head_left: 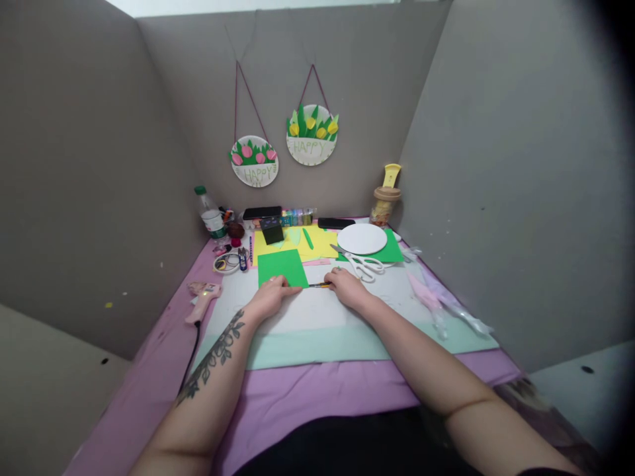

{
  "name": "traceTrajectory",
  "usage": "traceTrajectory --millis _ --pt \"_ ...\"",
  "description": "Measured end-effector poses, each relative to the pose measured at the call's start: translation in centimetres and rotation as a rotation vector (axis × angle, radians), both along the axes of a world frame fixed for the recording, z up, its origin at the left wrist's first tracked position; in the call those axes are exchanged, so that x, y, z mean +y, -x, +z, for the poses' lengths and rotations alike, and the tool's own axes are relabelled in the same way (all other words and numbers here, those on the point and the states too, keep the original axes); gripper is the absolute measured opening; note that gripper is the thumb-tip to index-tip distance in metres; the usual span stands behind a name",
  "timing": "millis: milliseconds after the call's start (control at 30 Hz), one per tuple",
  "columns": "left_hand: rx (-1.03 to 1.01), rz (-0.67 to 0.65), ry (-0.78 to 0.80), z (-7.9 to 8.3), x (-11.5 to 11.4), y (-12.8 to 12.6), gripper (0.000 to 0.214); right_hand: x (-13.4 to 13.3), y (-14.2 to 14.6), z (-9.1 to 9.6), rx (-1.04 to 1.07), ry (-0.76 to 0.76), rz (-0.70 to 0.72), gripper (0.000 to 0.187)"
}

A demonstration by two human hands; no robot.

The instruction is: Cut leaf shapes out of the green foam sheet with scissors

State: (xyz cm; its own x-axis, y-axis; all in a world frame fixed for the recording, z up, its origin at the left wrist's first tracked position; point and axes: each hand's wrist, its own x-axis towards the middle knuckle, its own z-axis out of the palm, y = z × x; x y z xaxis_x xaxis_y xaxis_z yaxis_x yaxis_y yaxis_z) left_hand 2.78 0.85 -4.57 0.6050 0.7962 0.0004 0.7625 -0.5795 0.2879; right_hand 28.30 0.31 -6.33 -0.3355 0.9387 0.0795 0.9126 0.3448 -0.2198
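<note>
My left hand (272,297) presses on the lower edge of a green paper sheet (282,264). Its index finger stretches right along that edge, and it grips nothing. My right hand (346,287) is closed around a slim pen-like tool (320,285) with a dark shaft and an orange-yellow part. The tool points left, its end close to the sheet's lower right corner; its exact kind is too small to make out. White-handled scissors (364,267) lie just beyond my right hand, near a white paper plate (362,238).
A pink glue gun (203,301) with a cord rests at left, behind it pliers (243,259). Yellow paper (320,246) lies behind the green sheet. A bottle (212,215) and a lidded cup (383,206) stand at the back corners. Plastic-wrapped pieces (431,297) lie right. Grey panels surround the table.
</note>
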Motion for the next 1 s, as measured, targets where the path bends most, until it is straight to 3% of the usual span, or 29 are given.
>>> traceTrajectory --millis 367,533,1000 --pt "0.054 -0.043 -0.012 -0.9 0.8 0.1 0.042 0.4 0.1 0.4 -0.055 0.002 0.016 0.02" --pt "0.085 0.01 -0.026 -1.1 0.9 -0.2 0.041 0.3 0.3 0.5 -0.062 0.002 0.018 0.02" --pt "0.116 0.016 -0.016 -0.7 0.7 -0.5 0.042 -0.1 -0.1 0.7 -0.081 0.006 0.029 0.022"
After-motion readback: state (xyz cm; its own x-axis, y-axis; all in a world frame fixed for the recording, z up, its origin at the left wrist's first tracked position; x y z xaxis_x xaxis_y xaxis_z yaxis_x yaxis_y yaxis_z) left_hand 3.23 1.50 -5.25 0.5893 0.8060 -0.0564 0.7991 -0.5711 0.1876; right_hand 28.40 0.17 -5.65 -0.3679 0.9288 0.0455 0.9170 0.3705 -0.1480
